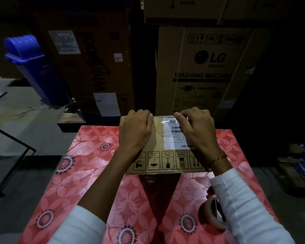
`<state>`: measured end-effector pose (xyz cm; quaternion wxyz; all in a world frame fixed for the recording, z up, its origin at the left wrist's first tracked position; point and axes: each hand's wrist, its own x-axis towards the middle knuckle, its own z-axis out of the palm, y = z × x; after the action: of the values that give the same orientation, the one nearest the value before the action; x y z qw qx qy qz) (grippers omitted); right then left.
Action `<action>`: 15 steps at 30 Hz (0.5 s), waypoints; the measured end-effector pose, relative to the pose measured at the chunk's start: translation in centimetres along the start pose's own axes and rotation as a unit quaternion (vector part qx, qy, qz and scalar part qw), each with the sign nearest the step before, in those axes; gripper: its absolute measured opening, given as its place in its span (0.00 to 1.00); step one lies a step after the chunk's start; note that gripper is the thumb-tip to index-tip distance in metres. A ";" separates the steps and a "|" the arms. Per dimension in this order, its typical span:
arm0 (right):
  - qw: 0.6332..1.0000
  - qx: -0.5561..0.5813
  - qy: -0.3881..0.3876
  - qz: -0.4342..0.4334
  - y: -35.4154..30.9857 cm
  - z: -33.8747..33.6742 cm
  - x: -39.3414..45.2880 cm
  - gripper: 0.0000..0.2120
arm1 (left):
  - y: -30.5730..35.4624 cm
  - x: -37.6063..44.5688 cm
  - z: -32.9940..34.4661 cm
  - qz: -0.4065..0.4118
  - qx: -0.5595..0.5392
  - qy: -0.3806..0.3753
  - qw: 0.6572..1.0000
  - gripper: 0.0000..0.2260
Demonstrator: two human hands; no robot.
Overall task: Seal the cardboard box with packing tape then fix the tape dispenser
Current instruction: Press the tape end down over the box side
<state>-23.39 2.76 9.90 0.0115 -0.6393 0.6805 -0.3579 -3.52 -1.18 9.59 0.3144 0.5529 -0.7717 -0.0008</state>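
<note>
Cardboard box (155,143) flat on the pink floral bench (88,173), toward its far edge, long axis running left to right, handling pictograms along the near edge and white shipping label (173,132) at right. Left hand (136,129) and right hand (197,127) both on top, fingers curled over the far edge, gripping the box. Tape dispenser (213,213) near right on the bench, partly under the white sleeve (245,208)

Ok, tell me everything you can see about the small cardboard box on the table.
The cardboard box is brown and flat-topped, lying on the red floral table. A white shipping label with barcodes sits on its right half, and a row of black handling symbols runs along the near edge. Glossy clear tape shows at the far edge. The left hand and right hand rest on top, fingers curled over the far edge.
</note>
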 end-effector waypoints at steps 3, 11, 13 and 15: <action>1.000 -0.016 -0.013 -0.017 -0.3 0.2 1.0 0.21 | -0.1 0.0 0.2 0.001 0.001 0.010 1.000 0.14; 0.999 -0.037 -0.013 -0.031 0.0 0.5 1.3 0.19 | -0.4 0.0 0.7 0.003 0.008 0.026 1.000 0.12; 0.999 -0.030 -0.025 -0.035 0.3 0.4 1.4 0.19 | -0.4 0.0 0.8 0.004 0.009 0.026 1.000 0.12; 0.998 -0.013 -0.048 -0.037 0.6 0.2 1.6 0.18 | -0.5 0.1 0.8 0.002 0.005 0.025 1.000 0.12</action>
<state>-24.15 1.19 10.19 0.0227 -0.6806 0.6595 -0.3184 -3.53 -1.68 8.82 0.3311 0.5530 -0.7644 0.0172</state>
